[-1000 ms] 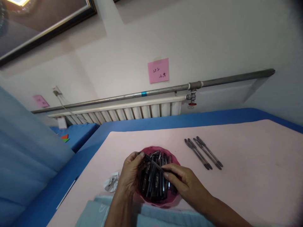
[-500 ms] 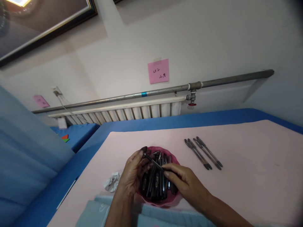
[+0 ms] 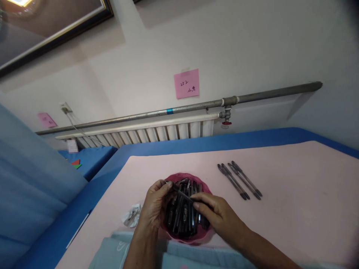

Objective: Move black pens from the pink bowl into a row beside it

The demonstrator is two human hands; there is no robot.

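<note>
Over a pink basket (image 3: 208, 187), both hands hold one slim dark pen (image 3: 182, 193) at a slant. The thumb and fingers of my left hand (image 3: 153, 200) pinch its upper left end and partly cover it. My right hand (image 3: 218, 213) grips the lower right end between thumb and forefinger. Beneath them, the basket is filled with several dark pens (image 3: 183, 220), some with shiny clips. To the right, several capped pens (image 3: 238, 179) with clear grey barrels lie side by side on the pink sheet (image 3: 291, 201).
A crumpled white tissue (image 3: 131, 216) lies left of the basket. Folded light blue fabric (image 3: 112, 250) is at the near edge. The sheet covers a blue surface (image 3: 179, 145), with a radiator (image 3: 171, 130) and pipe behind it. A blue curtain (image 3: 33, 186) hangs at left.
A dark, cap-like piece stuck out above my left fingertips beside the pen's end; now my left thumb and fingers close over that end. My right hand keeps nearly the same place.
</note>
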